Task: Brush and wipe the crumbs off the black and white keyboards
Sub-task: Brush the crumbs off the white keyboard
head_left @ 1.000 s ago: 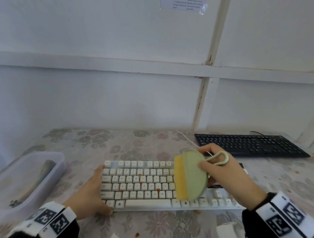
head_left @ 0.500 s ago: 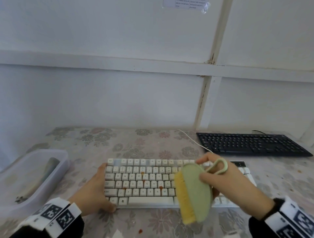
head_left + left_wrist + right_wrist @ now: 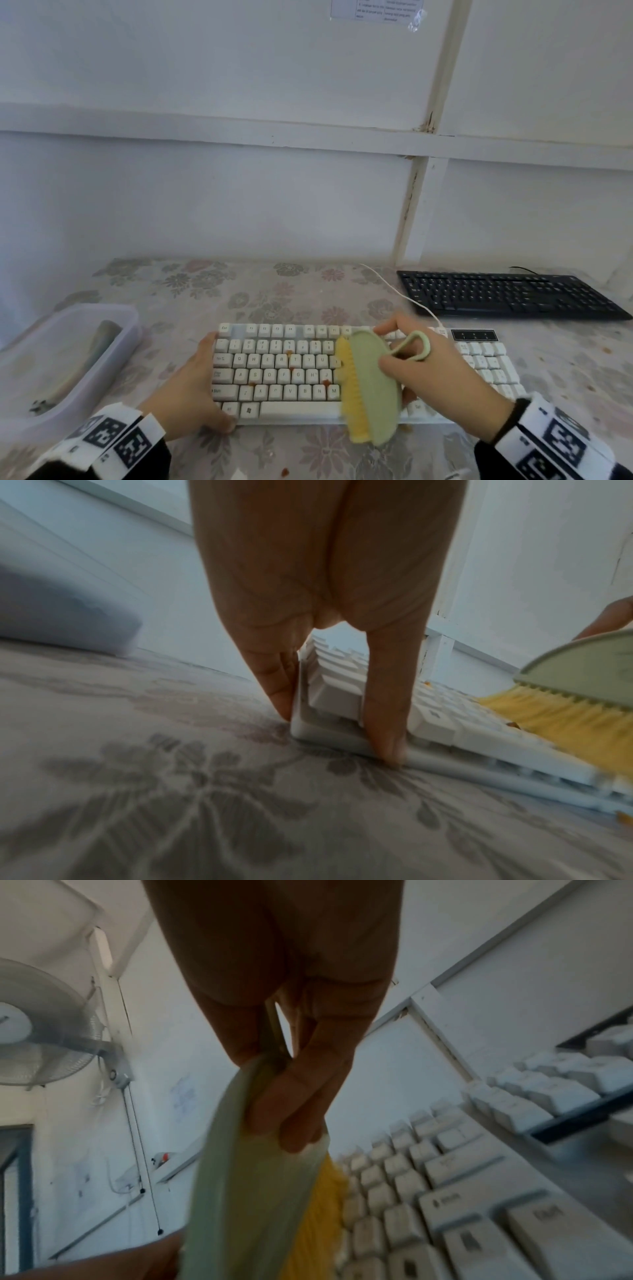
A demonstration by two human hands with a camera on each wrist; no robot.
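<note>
A white keyboard lies in front of me with orange crumbs among its keys. My right hand grips a green brush with yellow bristles, tilted on edge over the keyboard's middle and front edge. My left hand holds the keyboard's left end, fingers along its side and thumb on the front corner. A black keyboard sits at the back right.
A clear plastic tub with a long grey object in it stands at the left. A white cable runs from the white keyboard toward the wall. Loose crumbs lie on the floral tablecloth. A wall fan shows in the right wrist view.
The brush swept toward me, from the keys down past the keyboard's front edge, and now sits over that edge. The left hand kept holding the keyboard's left end.
</note>
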